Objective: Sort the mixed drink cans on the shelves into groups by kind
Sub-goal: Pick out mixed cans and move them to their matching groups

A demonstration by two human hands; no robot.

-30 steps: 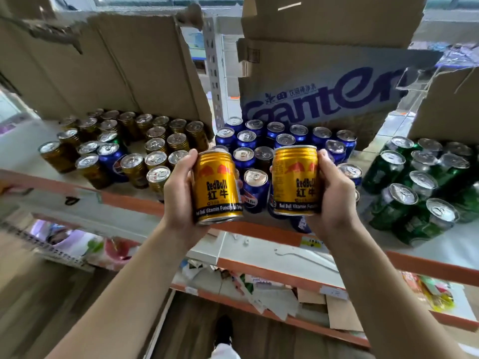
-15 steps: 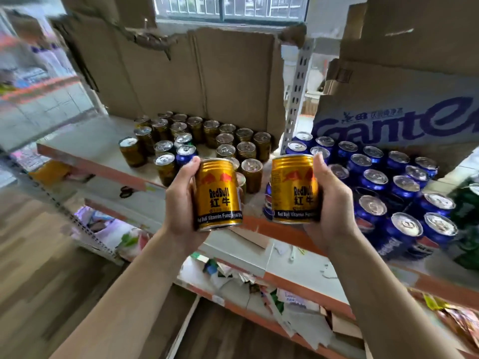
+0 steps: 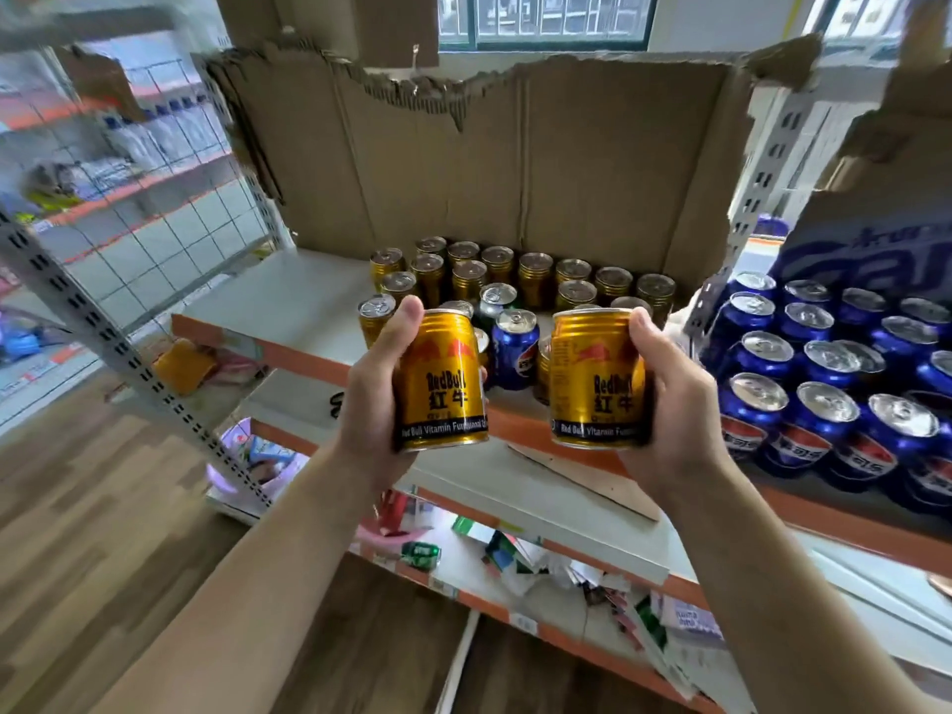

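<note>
- Now mid-carry: the left hand (image 3: 371,404) has its fingers wrapped round one gold can (image 3: 443,378), the right hand (image 3: 675,420) round a second gold can (image 3: 592,378) — both upright at frame centre, before the shelf edge.
- Next, probably: set them with the gold cans (image 3: 536,273) behind — open shelf (image 3: 288,296) lies left.
- A blue can (image 3: 515,347) and a green can (image 3: 494,301) stand among those; the blue cans (image 3: 824,383) fill the right.
- Torn cardboard (image 3: 515,157) backs the shelf; wood floor (image 3: 77,533) lower left.

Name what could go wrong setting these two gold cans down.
Both hands are full: the left hand grips one Red Bull can, the right hand a second Red Bull can, so nothing steadies the crowded gold group; front cans by the shelf edge could topple. A blue Pepsi can and green can among them may get boxed in.
</note>
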